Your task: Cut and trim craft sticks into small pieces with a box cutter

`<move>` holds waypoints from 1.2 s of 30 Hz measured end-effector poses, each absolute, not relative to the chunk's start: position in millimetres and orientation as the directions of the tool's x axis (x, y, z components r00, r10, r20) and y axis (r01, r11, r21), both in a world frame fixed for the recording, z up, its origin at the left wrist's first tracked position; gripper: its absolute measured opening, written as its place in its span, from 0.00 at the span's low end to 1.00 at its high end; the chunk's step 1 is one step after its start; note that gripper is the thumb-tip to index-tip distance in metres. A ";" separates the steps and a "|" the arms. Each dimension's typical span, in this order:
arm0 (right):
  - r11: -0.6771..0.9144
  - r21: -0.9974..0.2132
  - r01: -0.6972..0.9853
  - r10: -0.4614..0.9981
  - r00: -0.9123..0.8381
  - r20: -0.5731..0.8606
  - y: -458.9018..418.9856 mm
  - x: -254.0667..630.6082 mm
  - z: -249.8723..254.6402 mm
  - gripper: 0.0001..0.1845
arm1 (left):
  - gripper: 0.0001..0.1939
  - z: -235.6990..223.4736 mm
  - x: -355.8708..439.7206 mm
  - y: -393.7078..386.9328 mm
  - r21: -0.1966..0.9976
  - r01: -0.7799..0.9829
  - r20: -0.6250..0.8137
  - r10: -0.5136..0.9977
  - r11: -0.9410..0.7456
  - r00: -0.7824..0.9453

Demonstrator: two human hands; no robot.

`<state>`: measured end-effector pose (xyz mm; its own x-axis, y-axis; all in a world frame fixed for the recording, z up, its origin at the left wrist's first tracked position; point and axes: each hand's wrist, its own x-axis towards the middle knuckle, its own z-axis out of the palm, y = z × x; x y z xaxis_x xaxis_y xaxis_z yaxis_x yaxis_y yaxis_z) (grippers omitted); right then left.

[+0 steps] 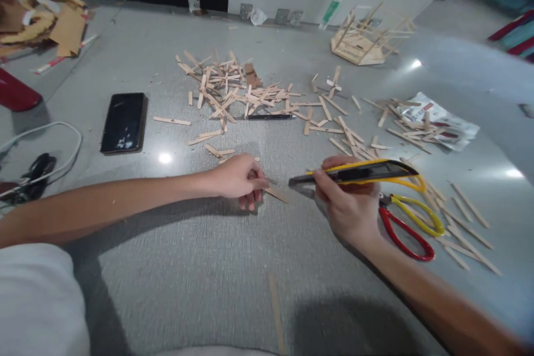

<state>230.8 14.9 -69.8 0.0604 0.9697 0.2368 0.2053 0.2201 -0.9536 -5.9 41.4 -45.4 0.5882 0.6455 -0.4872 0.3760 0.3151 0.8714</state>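
My left hand [242, 178] is closed around a short flat wooden stick [276, 195], whose end juts out to the right just above the grey table. A thin greyish sliver also shows at my fingertips, too small to name. In my right hand [350, 206] is a yellow and black utility knife [367, 171], its tip pointing left toward the stick, with a gap between them. Beside my right wrist lie scissors or pliers with one red and one yellow handle [411, 236]; their head is partly hidden by the hand.
Loose wooden stick pieces [225, 86] are heaped mid-table, with a black pen [271, 117]. More sticks [471, 228] lie right, near a white packet [442, 122]. A stick frame [362, 41] stands at the back. Left are a phone [124, 122], a cable [69, 125] and cardboard [69, 30].
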 end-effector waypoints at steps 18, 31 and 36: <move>0.596 -0.618 0.513 0.791 -0.506 0.342 0.0 246.3 -49.3 0.08 | 0.15 -44.8 -25.0 65.1 0.906 0.395 -0.420 0.434 0.150 0.797; 0.586 -0.742 0.324 0.744 -0.579 0.335 -17.5 234.1 -66.3 0.19 | 0.11 -44.5 -18.8 60.0 0.885 0.432 -0.458 0.500 0.175 0.735; 0.522 -0.777 0.353 0.795 -0.530 0.293 -19.0 235.6 -69.2 0.18 | 0.11 -45.4 -18.9 59.5 0.889 0.428 -0.447 0.508 0.162 0.736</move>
<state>235.6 -19.0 -69.2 -0.5305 0.7954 0.2932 0.3529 0.5216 -0.7767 -18.9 59.5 -45.4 0.7364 0.5077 -0.4472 0.4283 0.1618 0.8890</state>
